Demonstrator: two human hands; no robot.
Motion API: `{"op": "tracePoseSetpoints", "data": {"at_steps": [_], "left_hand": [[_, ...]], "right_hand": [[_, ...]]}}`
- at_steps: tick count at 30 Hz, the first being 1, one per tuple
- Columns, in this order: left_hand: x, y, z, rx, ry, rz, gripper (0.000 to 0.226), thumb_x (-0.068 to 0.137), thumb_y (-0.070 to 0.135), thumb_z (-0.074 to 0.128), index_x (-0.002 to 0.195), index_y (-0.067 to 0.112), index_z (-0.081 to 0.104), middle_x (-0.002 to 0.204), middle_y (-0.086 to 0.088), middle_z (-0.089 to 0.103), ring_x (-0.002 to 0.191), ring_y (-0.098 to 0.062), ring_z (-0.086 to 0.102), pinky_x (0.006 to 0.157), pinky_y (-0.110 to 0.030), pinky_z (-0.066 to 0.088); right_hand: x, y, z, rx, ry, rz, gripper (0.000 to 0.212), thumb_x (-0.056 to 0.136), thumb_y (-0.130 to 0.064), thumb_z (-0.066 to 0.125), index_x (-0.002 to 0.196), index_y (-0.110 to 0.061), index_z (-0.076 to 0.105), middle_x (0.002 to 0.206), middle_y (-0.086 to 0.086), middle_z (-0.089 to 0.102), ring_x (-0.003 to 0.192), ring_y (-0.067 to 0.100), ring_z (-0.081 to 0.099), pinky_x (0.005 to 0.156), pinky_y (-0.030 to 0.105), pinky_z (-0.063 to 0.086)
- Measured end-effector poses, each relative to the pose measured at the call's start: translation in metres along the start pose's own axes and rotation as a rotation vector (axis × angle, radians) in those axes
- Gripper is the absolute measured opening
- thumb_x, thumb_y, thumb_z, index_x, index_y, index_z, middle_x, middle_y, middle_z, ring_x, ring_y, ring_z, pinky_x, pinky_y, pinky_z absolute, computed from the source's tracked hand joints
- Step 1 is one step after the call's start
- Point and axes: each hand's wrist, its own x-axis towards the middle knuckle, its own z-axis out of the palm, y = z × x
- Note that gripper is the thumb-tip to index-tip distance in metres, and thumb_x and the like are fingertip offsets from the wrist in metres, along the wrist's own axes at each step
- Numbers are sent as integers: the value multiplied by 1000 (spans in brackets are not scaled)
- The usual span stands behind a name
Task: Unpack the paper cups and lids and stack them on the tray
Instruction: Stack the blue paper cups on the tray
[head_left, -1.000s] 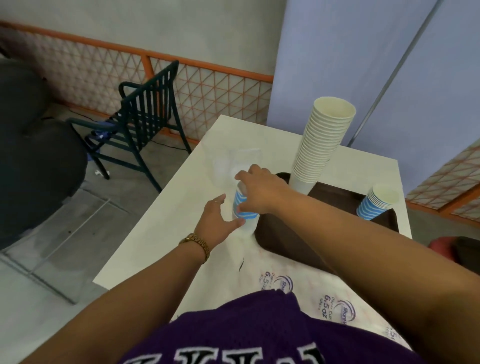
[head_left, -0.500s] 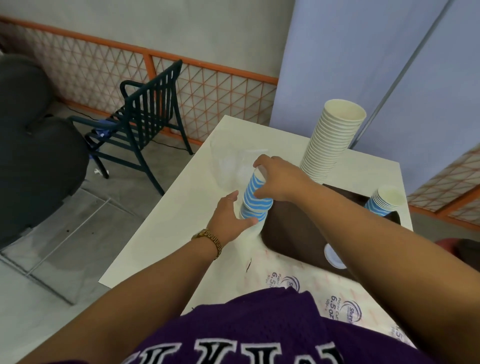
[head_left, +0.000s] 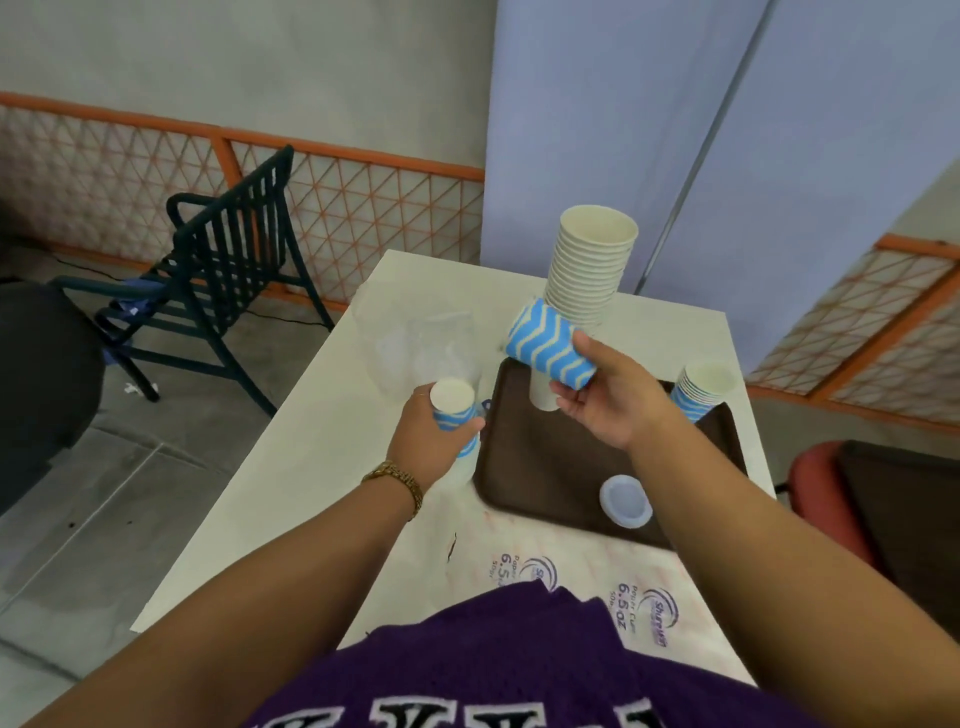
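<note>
- The right hand (head_left: 608, 400) curls thumb and fingers around a short stack of blue-striped cups (head_left: 551, 345), held sideways above the brown tray (head_left: 545, 467).
- The left hand (head_left: 431, 441) grips the rest of the striped cups (head_left: 453, 402), upright on the table (head_left: 311, 467) just left of the tray.
- Half a second earlier both hands were on one joined stack; now it is split, and the right hand has lifted its part over the tray.
- A tall white cup stack (head_left: 589, 270), a small striped stack (head_left: 701, 389) and a lid (head_left: 625, 500) sit on the tray.
</note>
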Motion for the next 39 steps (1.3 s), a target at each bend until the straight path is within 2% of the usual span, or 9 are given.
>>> {"op": "tracePoseSetpoints", "data": {"at_steps": [7,11,16,19,23,27,30,36,39], "left_hand": [[4,-5,3,45,8,8,64,77,32,81,128,18,46,124,-2,54,111,-19,56,97,-30,47],[4,-4,2,54,32,25,62,76,28,82,126,13,48,118,-2,57,108,-19,56,93,-29,45],[1,0,4,54,54,24,62,78,26,81,128,11,47,117,0,55,106,-16,54,92,-28,43],[-1,4,6,58,64,17,63,79,25,80,130,10,47,116,1,53,107,-16,53,93,-29,44],[-2,5,7,72,74,13,63,78,24,80,130,10,47,115,1,52,107,-17,53,92,-30,44],[-5,9,9,76,80,8,63,79,23,79,131,10,46,116,0,52,107,-18,53,93,-31,45],[-8,12,11,74,94,-1,62,80,21,78,132,9,46,115,-1,51,107,-18,52,92,-31,45],[-8,12,11,72,98,-33,61,80,20,78,131,12,46,117,-1,53,107,-19,55,91,-33,48],[-6,12,13,81,110,-31,60,80,20,78,129,12,47,115,-1,53,105,-18,55,92,-34,47]], "right_hand": [[-7,66,-48,398,82,64,58,72,-60,62,109,-16,67,99,1,69,84,16,61,77,30,44],[-15,85,-66,494,123,98,62,75,-60,64,114,-11,66,100,3,70,84,17,62,76,32,45],[-19,93,-87,486,153,109,50,74,-45,66,112,-12,62,95,6,69,86,20,64,77,33,46],[-19,83,-103,408,182,73,49,74,-28,67,119,-11,59,103,9,69,99,25,65,84,37,48],[-7,49,-130,284,313,-114,42,85,-21,67,126,-16,55,111,5,67,95,20,67,83,37,50],[16,3,-161,-151,582,-341,73,56,-44,87,120,-19,60,122,8,63,100,21,69,86,38,58],[40,-21,-188,-473,747,-402,80,43,-57,82,108,-18,59,111,7,63,93,22,68,85,46,58],[60,-42,-199,-566,871,-407,71,62,-31,85,120,-20,46,118,1,59,110,27,59,101,50,46],[69,-41,-205,-660,920,-347,73,68,-35,83,128,-17,46,126,7,58,117,32,54,105,48,40]]}}
